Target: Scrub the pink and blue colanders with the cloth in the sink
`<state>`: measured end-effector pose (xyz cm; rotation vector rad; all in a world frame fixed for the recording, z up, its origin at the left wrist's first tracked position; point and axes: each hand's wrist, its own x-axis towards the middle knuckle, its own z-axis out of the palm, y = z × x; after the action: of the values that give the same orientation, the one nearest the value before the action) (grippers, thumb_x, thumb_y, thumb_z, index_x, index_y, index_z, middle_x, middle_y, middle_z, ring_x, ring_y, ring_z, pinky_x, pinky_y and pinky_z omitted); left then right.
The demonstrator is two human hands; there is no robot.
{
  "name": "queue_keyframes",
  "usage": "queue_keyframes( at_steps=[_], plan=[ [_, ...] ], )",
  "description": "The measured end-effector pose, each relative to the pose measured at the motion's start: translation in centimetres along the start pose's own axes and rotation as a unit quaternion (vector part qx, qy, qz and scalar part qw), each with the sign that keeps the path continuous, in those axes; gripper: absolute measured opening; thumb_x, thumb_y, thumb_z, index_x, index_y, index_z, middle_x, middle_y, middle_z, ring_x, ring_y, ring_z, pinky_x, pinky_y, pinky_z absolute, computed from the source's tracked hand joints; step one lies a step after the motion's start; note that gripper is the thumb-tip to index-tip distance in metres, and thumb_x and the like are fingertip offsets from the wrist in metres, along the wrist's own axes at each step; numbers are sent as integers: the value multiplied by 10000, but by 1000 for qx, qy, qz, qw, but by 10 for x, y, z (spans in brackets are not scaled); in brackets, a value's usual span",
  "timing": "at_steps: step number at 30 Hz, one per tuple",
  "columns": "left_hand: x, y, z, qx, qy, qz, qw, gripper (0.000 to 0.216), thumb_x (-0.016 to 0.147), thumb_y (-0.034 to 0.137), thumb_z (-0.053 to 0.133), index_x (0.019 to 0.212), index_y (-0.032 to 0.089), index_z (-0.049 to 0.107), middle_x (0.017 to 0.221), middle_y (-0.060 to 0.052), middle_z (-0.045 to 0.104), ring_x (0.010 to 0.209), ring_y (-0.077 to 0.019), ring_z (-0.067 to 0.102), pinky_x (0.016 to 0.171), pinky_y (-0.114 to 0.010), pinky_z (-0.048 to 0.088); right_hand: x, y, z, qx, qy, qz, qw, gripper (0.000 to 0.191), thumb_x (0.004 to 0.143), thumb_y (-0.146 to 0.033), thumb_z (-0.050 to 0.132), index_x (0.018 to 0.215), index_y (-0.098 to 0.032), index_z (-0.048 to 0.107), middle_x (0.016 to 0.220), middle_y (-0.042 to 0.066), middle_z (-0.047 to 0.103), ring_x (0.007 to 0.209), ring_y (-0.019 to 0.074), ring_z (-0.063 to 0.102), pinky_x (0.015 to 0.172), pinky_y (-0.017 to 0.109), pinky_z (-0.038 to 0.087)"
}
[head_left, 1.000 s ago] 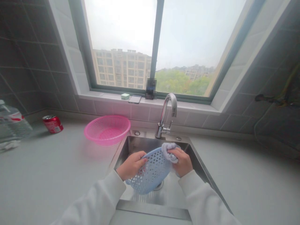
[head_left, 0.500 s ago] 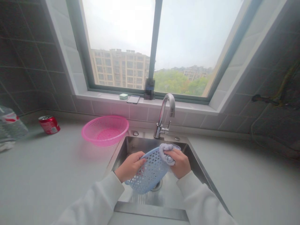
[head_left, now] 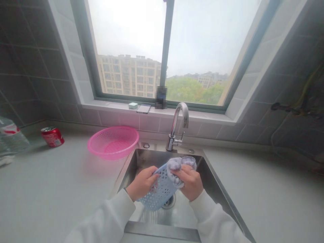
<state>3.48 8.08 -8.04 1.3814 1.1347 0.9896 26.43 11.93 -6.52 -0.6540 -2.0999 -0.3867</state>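
Note:
A light blue plastic basket (head_left: 158,194) with a pierced wall is held tilted over the steel sink (head_left: 186,219). My left hand (head_left: 143,182) is closed on its left rim, the thumb on the near side and the other fingers partly hidden behind. In my right hand (head_left: 190,180) is a bunched greyish-white cloth (head_left: 174,170), pressed against the basket's upper right rim. Part of the cloth sticks up behind my right fingers. Below the basket, the sink drain (head_left: 169,202) shows in part.
The chrome faucet (head_left: 172,135) rises behind the sink. A pink basket (head_left: 113,155) sits on the counter left of it, with a red can (head_left: 52,136) and a clear plastic bottle (head_left: 14,138) farther left. A green box (head_left: 133,105) lies on the windowsill.
My right hand and the cloth have shifted slightly left and down along the basket's rim. More of the cloth shows behind the fingers. My left hand keeps its hold on the basket.

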Motion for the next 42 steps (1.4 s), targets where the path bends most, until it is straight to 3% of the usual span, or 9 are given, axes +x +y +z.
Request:
queue_keyframes(
  at_steps=[4, 9, 11, 17, 24, 26, 31, 37, 42],
  plan=[
    [-1, 1, -1, 53, 21, 51, 997, 314, 858, 497, 604, 817, 185, 604, 752, -7, 557, 661, -161, 521, 508, -233, 447, 8, -20, -1, 66, -16, -106, 992, 226, 922, -206, 599, 1061, -259, 771, 1029, 53, 802, 921, 221, 746, 867, 361, 609],
    [-3, 3, -2, 20, 10, 12, 1000, 375, 824, 567, 635, 840, 197, 576, 665, 25, 511, 579, -157, 511, 480, -245, 433, 2, 7, -1, -7, 22, 9, 1000, 200, 919, -190, 591, 977, -233, 778, 934, 70, 801, 824, 205, 758, 754, 309, 615],
    [-2, 4, 0, -2, 12, 7, 1000, 384, 814, 575, 639, 853, 199, 571, 659, 33, 503, 564, -152, 504, 476, -246, 424, 1, 9, -3, -30, 28, 21, 999, 209, 913, -182, 590, 975, -237, 782, 938, 74, 802, 820, 212, 758, 729, 310, 613],
    [0, 4, 1, 37, 42, 71, 996, 245, 830, 418, 590, 795, 176, 607, 750, -20, 596, 682, -172, 552, 570, -260, 448, 13, -33, -5, 60, -6, -126, 990, 218, 919, -203, 592, 1037, -263, 765, 993, 50, 802, 875, 220, 738, 848, 363, 614],
    [-3, 9, 0, -15, 6, -4, 1000, 415, 790, 602, 639, 854, 201, 558, 653, 45, 486, 551, -143, 486, 480, -256, 443, -1, 21, -1, -47, 34, 23, 998, 228, 939, -176, 558, 990, -221, 775, 943, 77, 809, 810, 212, 768, 707, 302, 619],
    [-2, 9, 0, -16, 17, 5, 1000, 406, 796, 595, 630, 850, 199, 559, 658, 40, 488, 555, -144, 483, 477, -252, 435, -1, 15, -2, -43, 39, 8, 998, 226, 929, -163, 572, 994, -232, 777, 940, 69, 807, 818, 219, 764, 732, 319, 622],
    [-2, 5, -1, 40, 40, 78, 995, 290, 858, 463, 592, 819, 177, 613, 761, -23, 593, 686, -174, 552, 560, -255, 463, 8, -24, -3, 45, 6, -117, 992, 234, 909, -189, 622, 1087, -254, 759, 1034, 57, 802, 928, 236, 747, 874, 377, 617],
    [-3, 6, -4, -18, 26, 11, 999, 411, 808, 591, 657, 858, 190, 582, 665, 34, 507, 552, -146, 504, 486, -260, 461, -1, 17, 2, -33, 49, 3, 998, 200, 925, -161, 585, 994, -202, 767, 926, 89, 799, 804, 229, 762, 706, 328, 621],
    [-3, 8, -2, -16, 46, 33, 998, 438, 804, 615, 656, 825, 183, 585, 662, 30, 503, 554, -139, 498, 467, -242, 444, 3, -4, -2, 4, 42, -57, 997, 203, 919, -162, 622, 1040, -230, 769, 976, 71, 800, 890, 250, 753, 834, 381, 623]
  ],
)
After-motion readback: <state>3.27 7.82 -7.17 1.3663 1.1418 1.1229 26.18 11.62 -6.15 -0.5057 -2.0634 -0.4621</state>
